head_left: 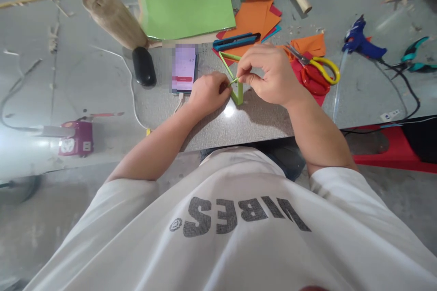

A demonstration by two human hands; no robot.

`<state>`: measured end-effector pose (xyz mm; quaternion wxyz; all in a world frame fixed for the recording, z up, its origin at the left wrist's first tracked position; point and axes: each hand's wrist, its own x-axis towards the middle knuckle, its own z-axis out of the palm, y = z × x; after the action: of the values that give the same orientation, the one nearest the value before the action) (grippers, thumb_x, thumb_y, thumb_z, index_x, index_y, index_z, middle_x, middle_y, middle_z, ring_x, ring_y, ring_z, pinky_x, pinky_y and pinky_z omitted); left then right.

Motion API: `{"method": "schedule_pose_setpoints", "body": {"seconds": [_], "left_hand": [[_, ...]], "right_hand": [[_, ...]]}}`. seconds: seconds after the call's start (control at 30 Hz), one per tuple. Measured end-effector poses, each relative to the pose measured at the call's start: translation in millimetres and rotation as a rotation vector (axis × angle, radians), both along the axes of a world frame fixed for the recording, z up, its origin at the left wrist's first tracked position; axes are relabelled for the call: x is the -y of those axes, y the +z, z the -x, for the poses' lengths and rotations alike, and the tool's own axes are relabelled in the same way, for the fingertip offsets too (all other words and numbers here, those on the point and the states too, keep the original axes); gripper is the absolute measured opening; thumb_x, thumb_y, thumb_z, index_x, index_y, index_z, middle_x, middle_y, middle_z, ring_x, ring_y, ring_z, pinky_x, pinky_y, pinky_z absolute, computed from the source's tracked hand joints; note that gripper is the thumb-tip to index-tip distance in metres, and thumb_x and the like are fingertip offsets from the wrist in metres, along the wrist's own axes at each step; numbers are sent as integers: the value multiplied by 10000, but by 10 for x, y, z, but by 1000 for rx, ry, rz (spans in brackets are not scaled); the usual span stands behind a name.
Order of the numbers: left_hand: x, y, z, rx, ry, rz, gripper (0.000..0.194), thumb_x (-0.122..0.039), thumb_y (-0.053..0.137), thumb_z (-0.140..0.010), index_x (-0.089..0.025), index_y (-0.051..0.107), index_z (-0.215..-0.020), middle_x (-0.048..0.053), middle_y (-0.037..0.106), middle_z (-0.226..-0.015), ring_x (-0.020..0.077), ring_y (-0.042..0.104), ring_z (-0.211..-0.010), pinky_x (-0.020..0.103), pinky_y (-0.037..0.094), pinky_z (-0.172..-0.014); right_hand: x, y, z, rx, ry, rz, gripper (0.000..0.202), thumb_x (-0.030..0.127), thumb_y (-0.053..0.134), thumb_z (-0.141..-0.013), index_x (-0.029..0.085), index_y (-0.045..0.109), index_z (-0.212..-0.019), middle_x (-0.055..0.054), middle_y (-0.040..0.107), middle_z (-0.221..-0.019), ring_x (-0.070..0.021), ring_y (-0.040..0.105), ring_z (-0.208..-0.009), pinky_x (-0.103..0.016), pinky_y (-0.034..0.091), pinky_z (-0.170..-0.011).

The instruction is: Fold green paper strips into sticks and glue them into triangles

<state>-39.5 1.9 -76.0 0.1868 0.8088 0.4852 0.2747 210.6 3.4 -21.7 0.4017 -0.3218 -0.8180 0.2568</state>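
A small light-green frame (240, 94) of narrow strips stands on the table between my hands. My left hand (210, 93) rests on the table at its left side, fingertips closed on one end of a thin green strip (233, 82). From the right, my right hand (268, 72) pinches the strip's other end above the frame. Part of the frame is covered by my right fingers. Just behind my hands lies a blue box cutter (236, 42) on orange paper. Left of my left hand is a phone (185, 68) with its screen lit.
Scissors (316, 70) with red and yellow handles lie right of my right hand. Farther right are a blue glue gun (363, 45) and teal-handled pliers (413, 59). Green sheets (187, 7), orange paper (256, 16) and a wooden mallet-like piece (114, 18) lie behind. A white cable (131, 77) crosses the left.
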Motion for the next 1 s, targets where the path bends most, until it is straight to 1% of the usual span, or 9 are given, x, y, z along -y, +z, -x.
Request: {"method": "schedule_pose_setpoints", "body": {"seconds": [0.1,0.23,0.3,0.43,0.5,0.6,0.73,0.83,1.0], "left_hand": [[67,60,-10,45,-42,9,117,-212,842,-901,-278,761,-954,75,847,-1035,278,767,-916,433,597,-820],[129,115,14,211,-182,99,415,-113,786,-874,-247,802,-1266,65,880,-1197,237,810,-1027,382,657,-925],[154,120,13,312,-176,118,452,-118,781,-905,-230,780,-1343,63,888,-1238,219,829,-1077,365,671,-966],[204,115,-28,465,19,105,205,-187,813,-996,-223,763,-1192,30,863,-1049,184,820,-938,322,669,-841],[222,119,-50,564,65,150,125,-173,823,-1006,-230,729,-1065,12,839,-960,164,808,-870,289,661,-778],[232,130,-69,753,54,281,209,-145,852,-971,-239,666,-956,18,852,-945,152,814,-819,256,662,-705],[220,123,-82,945,-8,427,211,-151,860,-921,-246,676,-962,35,879,-983,180,858,-871,240,662,-637],[209,99,-99,1018,-16,451,200,-169,879,-899,-246,704,-958,27,880,-983,175,860,-893,236,678,-659],[187,50,-118,1078,-36,429,191,-169,918,-864,-244,750,-918,-3,866,-949,129,789,-772,254,698,-724]], "right_hand": [[14,30,-9,-22,-3,-10,230,440,949,-1039,363,785,-898,-31,844,-967,-323,781,-1026,-584,687,-1096],[7,36,-38,-124,5,-18,225,453,964,-1023,351,805,-903,-17,828,-953,-281,762,-953,-530,710,-1016],[-29,17,-74,-196,-1,-9,261,500,980,-1019,341,801,-917,-21,808,-956,-273,757,-952,-514,718,-983],[-128,-35,-157,-293,-39,-7,406,665,992,-1009,330,778,-926,-22,760,-936,-271,765,-963,-529,730,-1011],[-158,-49,-187,-303,-82,3,466,743,982,-999,333,771,-934,-18,742,-928,-279,778,-982,-548,735,-1041],[-178,-52,-215,-299,-142,12,519,823,959,-986,339,775,-953,-19,748,-937,-294,804,-1021,-571,744,-1079],[-200,-61,-249,-321,-145,-29,575,890,927,-978,333,787,-953,-29,772,-973,-308,824,-1047,-591,749,-1093],[-219,-79,-279,-341,-145,-45,576,899,926,-972,338,794,-977,-48,763,-1014,-331,811,-1119,-603,735,-1078],[-236,-87,-320,-327,-170,-53,536,870,908,-1007,345,801,-1005,-64,757,-1039,-352,795,-1166,-627,721,-1076]]}}
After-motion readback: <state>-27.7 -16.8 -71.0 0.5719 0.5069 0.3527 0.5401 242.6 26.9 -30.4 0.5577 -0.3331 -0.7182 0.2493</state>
